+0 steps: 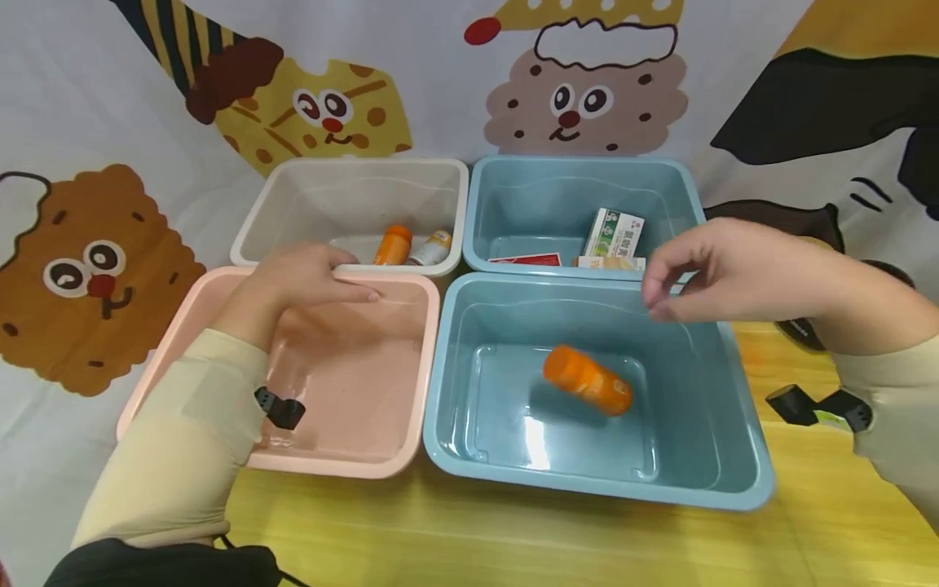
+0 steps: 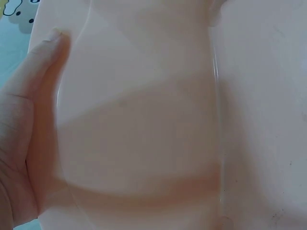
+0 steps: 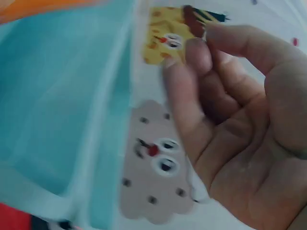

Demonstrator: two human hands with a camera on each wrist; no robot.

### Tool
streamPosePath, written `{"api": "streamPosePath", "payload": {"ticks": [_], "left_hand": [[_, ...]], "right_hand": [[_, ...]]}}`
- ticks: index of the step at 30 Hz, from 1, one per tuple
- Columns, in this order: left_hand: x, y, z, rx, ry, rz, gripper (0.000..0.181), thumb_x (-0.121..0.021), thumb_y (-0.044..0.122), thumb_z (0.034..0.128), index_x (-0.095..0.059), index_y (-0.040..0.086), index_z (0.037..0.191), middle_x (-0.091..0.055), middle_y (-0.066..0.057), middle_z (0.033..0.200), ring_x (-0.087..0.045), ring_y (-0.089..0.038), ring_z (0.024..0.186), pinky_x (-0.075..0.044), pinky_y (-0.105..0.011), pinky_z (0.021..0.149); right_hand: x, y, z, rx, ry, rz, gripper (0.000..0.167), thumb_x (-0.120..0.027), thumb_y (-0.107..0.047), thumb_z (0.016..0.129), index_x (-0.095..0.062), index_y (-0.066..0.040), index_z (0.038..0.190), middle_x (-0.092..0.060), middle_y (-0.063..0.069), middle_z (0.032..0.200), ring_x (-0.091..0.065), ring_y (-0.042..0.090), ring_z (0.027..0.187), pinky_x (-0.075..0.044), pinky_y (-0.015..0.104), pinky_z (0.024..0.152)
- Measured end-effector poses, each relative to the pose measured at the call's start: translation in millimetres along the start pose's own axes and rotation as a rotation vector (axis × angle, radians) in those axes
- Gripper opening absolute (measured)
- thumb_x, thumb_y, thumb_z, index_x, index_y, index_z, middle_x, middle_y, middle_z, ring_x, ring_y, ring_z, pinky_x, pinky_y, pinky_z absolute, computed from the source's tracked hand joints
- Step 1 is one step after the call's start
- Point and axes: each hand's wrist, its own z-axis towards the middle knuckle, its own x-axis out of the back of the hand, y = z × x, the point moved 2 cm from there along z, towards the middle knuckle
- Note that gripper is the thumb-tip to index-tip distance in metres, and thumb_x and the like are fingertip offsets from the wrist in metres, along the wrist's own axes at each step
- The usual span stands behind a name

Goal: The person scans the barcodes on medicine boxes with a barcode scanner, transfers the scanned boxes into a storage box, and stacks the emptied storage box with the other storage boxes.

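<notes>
My left hand (image 1: 304, 275) rests over the far rim of the pink bin (image 1: 352, 467). Its thumb (image 2: 43, 62) lies nearly straight against the inner wall; the left wrist view hides the other fingers. Above the far right rim of the front blue bin (image 1: 587, 487), my right hand (image 1: 722, 273) hovers with loosely bent fingers. Nothing sits between its thumb and fingers in the right wrist view. An orange bottle (image 1: 587, 380) lies on its side, slanted, on that bin's floor. A blurred orange patch (image 3: 43, 8) shows at the right wrist view's top edge.
A grey bin (image 1: 352, 167) at back left holds another orange bottle (image 1: 394, 244) and a silver-white bottle (image 1: 433, 247). Several boxes, including a green-white carton (image 1: 614, 234), lie in the back blue bin (image 1: 579, 163). A patterned cloth (image 1: 440, 49) hangs behind.
</notes>
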Motion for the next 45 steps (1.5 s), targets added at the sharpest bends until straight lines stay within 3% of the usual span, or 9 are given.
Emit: {"api": "streamPosePath", "payload": {"ticks": [4, 7, 11, 16, 22, 29, 32, 39, 45], "left_hand": [[3.1, -1.6, -1.6, -0.003, 0.005, 0.011, 0.053, -0.079, 0.073, 0.0839, -0.074, 0.021, 0.095, -0.066, 0.002, 0.083, -0.059, -0.023, 0.081, -0.044, -0.043, 0.076], [3.4, 0.0, 0.3, -0.014, 0.010, 0.007, 0.053, -0.079, 0.073, 0.0839, -0.074, 0.021, 0.095, -0.066, 0.002, 0.082, -0.059, -0.023, 0.081, -0.044, -0.043, 0.076], [1.4, 1.7, 3.8, -0.031, 0.006, 0.013, 0.054, -0.078, 0.074, 0.0838, -0.073, 0.021, 0.094, -0.066, 0.002, 0.083, -0.060, -0.023, 0.081, -0.045, -0.043, 0.076], [1.5, 1.0, 3.2, -0.009, 0.001, 0.009, 0.052, -0.080, 0.072, 0.0836, -0.074, 0.021, 0.095, -0.067, 0.002, 0.083, -0.060, -0.023, 0.081, -0.045, -0.043, 0.076], [1.8, 2.9, 3.4, -0.006, 0.009, 0.018, 0.058, -0.077, 0.077, 0.0823, -0.073, 0.021, 0.096, -0.067, 0.002, 0.085, -0.060, -0.024, 0.083, -0.044, -0.044, 0.077], [0.9, 0.3, 0.7, 0.011, 0.009, 0.017, 0.056, -0.078, 0.076, 0.0820, -0.074, 0.022, 0.096, -0.067, 0.002, 0.083, -0.060, -0.024, 0.083, -0.044, -0.044, 0.076], [0.4, 1.0, 1.7, 0.002, 0.008, 0.013, 0.057, -0.077, 0.077, 0.0821, -0.075, 0.023, 0.097, -0.067, 0.002, 0.084, -0.060, -0.023, 0.083, -0.045, -0.044, 0.076], [0.2, -1.7, 0.2, -0.005, 0.019, 0.019, 0.054, -0.077, 0.076, 0.0823, -0.074, 0.023, 0.093, -0.066, 0.003, 0.081, -0.060, -0.023, 0.080, -0.044, -0.043, 0.075], [0.0, -2.4, 1.3, -0.013, 0.011, 0.009, 0.054, -0.077, 0.076, 0.0827, -0.075, 0.023, 0.095, -0.067, 0.003, 0.083, -0.060, -0.022, 0.081, -0.045, -0.043, 0.076]], "right_hand": [[-25, 3, 11.0, -0.111, -0.218, 0.022, 0.047, -0.094, -0.030, 0.085, -0.071, -0.019, 0.125, -0.070, -0.005, 0.118, -0.066, 0.019, 0.107, -0.061, 0.037, 0.083], [-42, 5, 20.3, -0.120, -0.303, -0.029, 0.054, -0.093, -0.037, 0.084, -0.070, -0.019, 0.129, -0.070, -0.007, 0.121, -0.065, 0.019, 0.110, -0.060, 0.040, 0.087], [-59, 6, 35.3, -0.120, -0.312, -0.101, 0.046, -0.090, -0.035, 0.086, -0.071, -0.018, 0.125, -0.072, -0.007, 0.115, -0.067, 0.018, 0.106, -0.060, 0.041, 0.087], [-83, 5, 56.8, -0.137, -0.329, -0.149, 0.041, -0.088, -0.030, 0.090, -0.071, -0.016, 0.125, -0.072, 0.000, 0.115, -0.066, 0.021, 0.103, -0.059, 0.042, 0.086], [-121, 12, 72.3, -0.156, -0.366, -0.217, 0.042, -0.090, -0.020, 0.085, -0.074, -0.010, 0.122, -0.073, 0.004, 0.108, -0.063, 0.020, 0.091, -0.059, 0.038, 0.080], [-154, 13, 86.0, -0.136, -0.380, -0.364, 0.048, -0.097, -0.031, 0.078, -0.075, -0.018, 0.119, -0.068, -0.006, 0.094, -0.061, 0.018, 0.083, -0.056, 0.036, 0.077], [-166, 13, 88.6, -0.120, -0.387, -0.447, 0.055, -0.100, -0.033, 0.075, -0.073, -0.016, 0.119, -0.065, -0.006, 0.091, -0.059, 0.018, 0.082, -0.056, 0.036, 0.076], [-180, 13, 99.4, -0.068, -0.414, -0.511, 0.065, -0.103, -0.028, 0.071, -0.068, -0.016, 0.124, -0.063, -0.004, 0.097, -0.058, 0.018, 0.088, -0.056, 0.037, 0.085], [-178, 10, 103.2, 0.017, -0.427, -0.526, 0.071, -0.099, -0.020, 0.076, -0.063, -0.022, 0.137, -0.066, 0.000, 0.110, -0.061, 0.018, 0.095, -0.058, 0.041, 0.090]]}}
